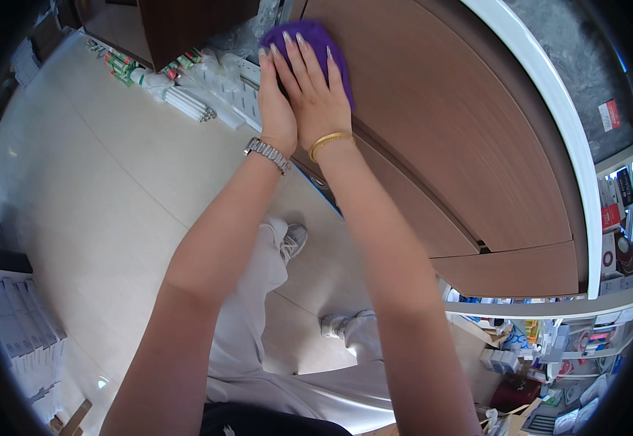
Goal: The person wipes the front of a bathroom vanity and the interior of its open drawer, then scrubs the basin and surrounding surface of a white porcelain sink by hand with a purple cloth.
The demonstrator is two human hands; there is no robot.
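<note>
A purple cloth (308,32) lies bunched against the brown wood-grain panel (458,136) of a cabinet, near its upper left edge. My right hand (319,90) rests flat on the cloth with its fingers spread and pointing away from me; a gold bracelet is on that wrist. My left hand (277,98) is pressed side by side with it, its fingertips at the cloth's left part; that wrist wears a metal watch (267,154). The palms are hidden, so any folds of cloth beneath them cannot be seen.
A dark brown cabinet (169,27) stands at the upper left. White tubes (185,103) and plastic-wrapped goods lie on the tiled floor (114,191) beside it. Stacked white boxes (22,327) stand at lower left. Shelves of packaged goods (562,338) are at lower right, past a white curved edge (572,114).
</note>
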